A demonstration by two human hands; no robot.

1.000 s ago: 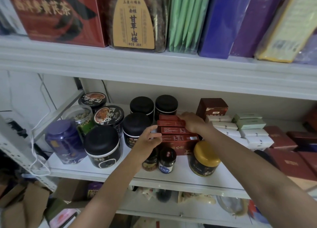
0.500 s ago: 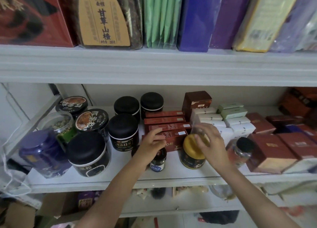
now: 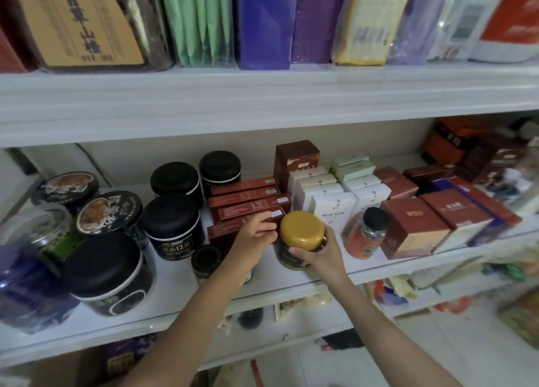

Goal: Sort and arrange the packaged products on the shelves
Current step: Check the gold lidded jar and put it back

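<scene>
Your right hand (image 3: 320, 257) grips gold-lidded jar (image 3: 302, 229); likely glass, heavy; hold its body; left hand (image 3: 255, 236) fingers curl on red boxes (image 3: 248, 208), maybe pinching.

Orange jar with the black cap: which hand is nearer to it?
Right. The right hand grips the gold-lidded jar just left of the orange jar, not touching it; the left hand is farther left, at the red boxes.

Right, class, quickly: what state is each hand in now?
Left hand: fingers curled round the end of a red box.
Right hand: gripping the gold-lidded jar.
</scene>
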